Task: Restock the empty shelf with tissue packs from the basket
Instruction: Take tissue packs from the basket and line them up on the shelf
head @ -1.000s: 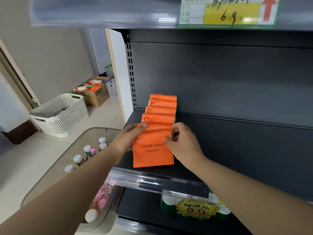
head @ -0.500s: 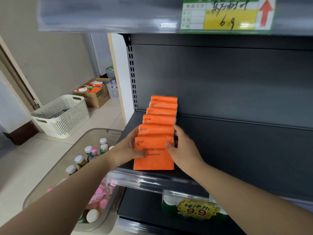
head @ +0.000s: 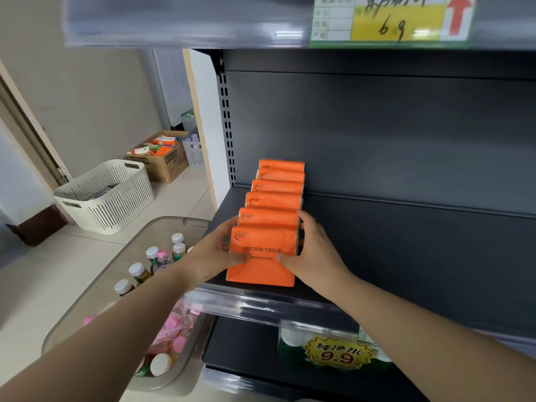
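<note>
Several orange tissue packs stand in a row at the left end of the dark shelf (head: 406, 256), running from front to back. The front pack (head: 262, 242) reads COTTON TISSUE and stands upright near the shelf's front edge. My left hand (head: 216, 255) grips its left side with the thumb on its face. On the other side my right hand (head: 311, 252) holds the pack's right edge, thumb on the face and fingers reaching behind it. A white slatted basket (head: 107, 195) sits on the floor to the left, a dark thing inside it.
A clear bin (head: 95, 309) with bottles and pink packs stands below my left arm. A cardboard box (head: 159, 159) of goods sits on the floor behind the basket. The shelf above carries a 6.9 price tag (head: 391, 21). The lower shelf shows a 9.9 label (head: 338, 353).
The front pack has gone from leaning to upright against the row. My thumbs have come onto its face and both hands now clasp its sides.
</note>
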A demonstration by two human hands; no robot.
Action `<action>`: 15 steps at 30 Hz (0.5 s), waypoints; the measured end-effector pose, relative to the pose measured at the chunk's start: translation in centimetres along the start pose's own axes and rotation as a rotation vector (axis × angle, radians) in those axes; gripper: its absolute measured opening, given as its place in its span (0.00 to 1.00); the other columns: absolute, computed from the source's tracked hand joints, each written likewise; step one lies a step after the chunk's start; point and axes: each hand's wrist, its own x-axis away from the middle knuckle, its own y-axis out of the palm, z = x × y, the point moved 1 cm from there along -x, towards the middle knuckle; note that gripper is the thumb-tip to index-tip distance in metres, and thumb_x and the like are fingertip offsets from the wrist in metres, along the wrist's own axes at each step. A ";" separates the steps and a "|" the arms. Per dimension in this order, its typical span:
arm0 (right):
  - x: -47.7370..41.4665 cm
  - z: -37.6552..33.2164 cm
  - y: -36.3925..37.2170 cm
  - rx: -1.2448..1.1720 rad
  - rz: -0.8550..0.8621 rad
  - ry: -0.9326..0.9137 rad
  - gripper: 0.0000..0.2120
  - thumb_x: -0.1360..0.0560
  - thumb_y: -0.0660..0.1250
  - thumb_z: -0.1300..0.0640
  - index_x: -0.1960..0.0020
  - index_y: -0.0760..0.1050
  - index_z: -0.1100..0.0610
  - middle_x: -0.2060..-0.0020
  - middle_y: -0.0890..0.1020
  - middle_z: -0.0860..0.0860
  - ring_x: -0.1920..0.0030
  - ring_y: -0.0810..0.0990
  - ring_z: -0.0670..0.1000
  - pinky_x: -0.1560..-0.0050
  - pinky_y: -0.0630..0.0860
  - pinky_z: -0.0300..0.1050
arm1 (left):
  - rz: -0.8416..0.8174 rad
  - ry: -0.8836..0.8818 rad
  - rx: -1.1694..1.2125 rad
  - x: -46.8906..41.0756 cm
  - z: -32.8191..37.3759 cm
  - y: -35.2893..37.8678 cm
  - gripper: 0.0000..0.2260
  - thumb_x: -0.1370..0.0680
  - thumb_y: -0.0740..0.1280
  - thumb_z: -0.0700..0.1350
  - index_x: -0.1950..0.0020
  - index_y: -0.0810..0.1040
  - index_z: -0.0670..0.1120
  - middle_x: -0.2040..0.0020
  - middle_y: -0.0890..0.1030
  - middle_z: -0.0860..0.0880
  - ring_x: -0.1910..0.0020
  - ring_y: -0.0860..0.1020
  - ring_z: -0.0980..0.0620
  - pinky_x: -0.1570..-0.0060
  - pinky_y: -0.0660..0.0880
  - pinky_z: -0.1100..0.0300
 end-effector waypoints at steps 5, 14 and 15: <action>0.1 0.2 0.1 0.007 0.001 -0.009 0.43 0.29 0.73 0.52 0.24 0.50 0.44 0.31 0.64 0.48 0.43 0.67 0.43 0.48 0.70 0.41 | 0.012 0.001 0.002 -0.2 -0.3 0.0 0.28 0.25 0.71 0.39 0.34 0.67 0.64 0.42 0.81 0.51 0.41 0.79 0.50 0.41 0.76 0.45; 0.6 0.2 0.1 0.029 0.033 -0.028 0.38 0.27 0.71 0.53 0.25 0.52 0.43 0.33 0.65 0.49 0.46 0.68 0.43 0.51 0.70 0.38 | 0.030 0.016 -0.009 -0.4 -0.3 0.2 0.26 0.25 0.71 0.42 0.35 0.67 0.66 0.40 0.79 0.53 0.40 0.78 0.51 0.41 0.76 0.43; 0.6 0.2 0.1 0.041 0.035 -0.031 0.37 0.26 0.71 0.53 0.25 0.52 0.43 0.33 0.65 0.49 0.47 0.68 0.43 0.52 0.69 0.38 | 0.036 0.014 -0.017 -0.4 -0.3 0.2 0.26 0.24 0.71 0.42 0.35 0.67 0.66 0.40 0.79 0.53 0.40 0.78 0.51 0.41 0.77 0.43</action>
